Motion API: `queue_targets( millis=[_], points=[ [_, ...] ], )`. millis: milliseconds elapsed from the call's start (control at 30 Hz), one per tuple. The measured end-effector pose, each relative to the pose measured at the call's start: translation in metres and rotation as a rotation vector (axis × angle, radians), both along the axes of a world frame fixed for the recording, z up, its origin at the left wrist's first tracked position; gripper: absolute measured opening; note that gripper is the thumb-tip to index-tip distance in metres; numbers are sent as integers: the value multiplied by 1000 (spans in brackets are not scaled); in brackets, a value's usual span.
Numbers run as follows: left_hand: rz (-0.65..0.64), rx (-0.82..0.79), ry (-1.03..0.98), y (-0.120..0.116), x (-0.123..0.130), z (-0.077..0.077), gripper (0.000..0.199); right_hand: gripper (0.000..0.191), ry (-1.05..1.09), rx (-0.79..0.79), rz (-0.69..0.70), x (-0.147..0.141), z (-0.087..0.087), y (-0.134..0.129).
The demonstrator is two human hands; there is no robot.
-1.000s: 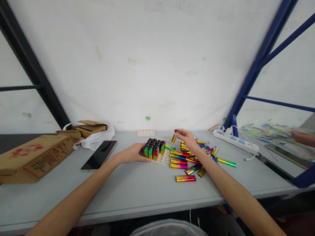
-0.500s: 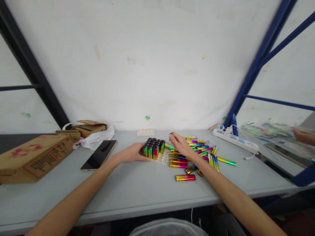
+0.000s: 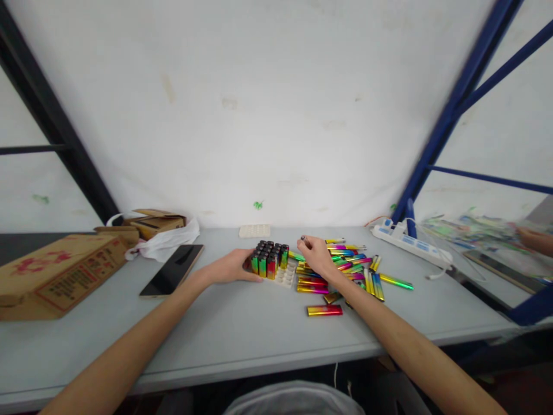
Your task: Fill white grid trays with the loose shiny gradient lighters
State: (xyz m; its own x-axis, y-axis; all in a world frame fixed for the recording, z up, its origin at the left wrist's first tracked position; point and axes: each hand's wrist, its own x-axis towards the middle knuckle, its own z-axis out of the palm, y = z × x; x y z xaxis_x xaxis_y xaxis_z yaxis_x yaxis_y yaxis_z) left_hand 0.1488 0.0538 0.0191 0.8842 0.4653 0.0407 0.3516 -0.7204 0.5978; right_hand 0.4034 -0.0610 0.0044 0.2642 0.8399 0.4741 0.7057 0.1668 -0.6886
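Observation:
Upright lighters (image 3: 263, 265) with black tops and shiny coloured bodies stand packed in the left part of a white holed tray (image 3: 285, 278). The tray's right part shows bare holes. My left hand (image 3: 237, 266) is closed around the left end of the tray and its lighters, thumb at the near side. Just right of the tray, my right hand (image 3: 317, 255) is raised with its fingers pinched on a lighter (image 3: 303, 237); only its dark end shows. Beneath and beside this hand lies a loose pile of metallic lighters (image 3: 313, 282), some hidden by my forearm.
A second white tray (image 3: 254, 230) lies near the wall. To the left are a black phone (image 3: 173, 271), a white plastic bag (image 3: 173, 242) and a cardboard box (image 3: 64, 274). A power strip (image 3: 412, 245) lies right. Another person's hand (image 3: 536, 239) shows at far right.
My right hand has lowered very slightly beside the tray, still pinching the lighter. My left hand keeps its hold on the tray. The whole view has shifted a little.

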Motion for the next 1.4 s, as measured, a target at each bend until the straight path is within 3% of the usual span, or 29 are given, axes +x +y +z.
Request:
queue_targets(
  millis=[233, 467, 700, 967, 1133, 1400],
  points=[
    [-20, -3, 1, 0, -1, 0, 69, 46, -51, 12, 75, 0, 6, -5],
    [-22, 27, -4, 4, -2, -5, 70, 43, -348, 103, 204, -2, 17, -14],
    [-10, 5, -7, 7, -1, -7, 67, 53, -350, -47, 221, 1, 12, -13],
    [5, 31, 13, 5, -1, -6, 65, 45, -493, -119, 277, -6, 13, -15],
    [4, 38, 19, 6, -1, -7, 68, 42, -599, -129, 246, -14, 11, -13],
    [-2, 28, 8, 5, -3, -5, 67, 54, -635, -145, 175, -17, 10, -14]
  ],
)
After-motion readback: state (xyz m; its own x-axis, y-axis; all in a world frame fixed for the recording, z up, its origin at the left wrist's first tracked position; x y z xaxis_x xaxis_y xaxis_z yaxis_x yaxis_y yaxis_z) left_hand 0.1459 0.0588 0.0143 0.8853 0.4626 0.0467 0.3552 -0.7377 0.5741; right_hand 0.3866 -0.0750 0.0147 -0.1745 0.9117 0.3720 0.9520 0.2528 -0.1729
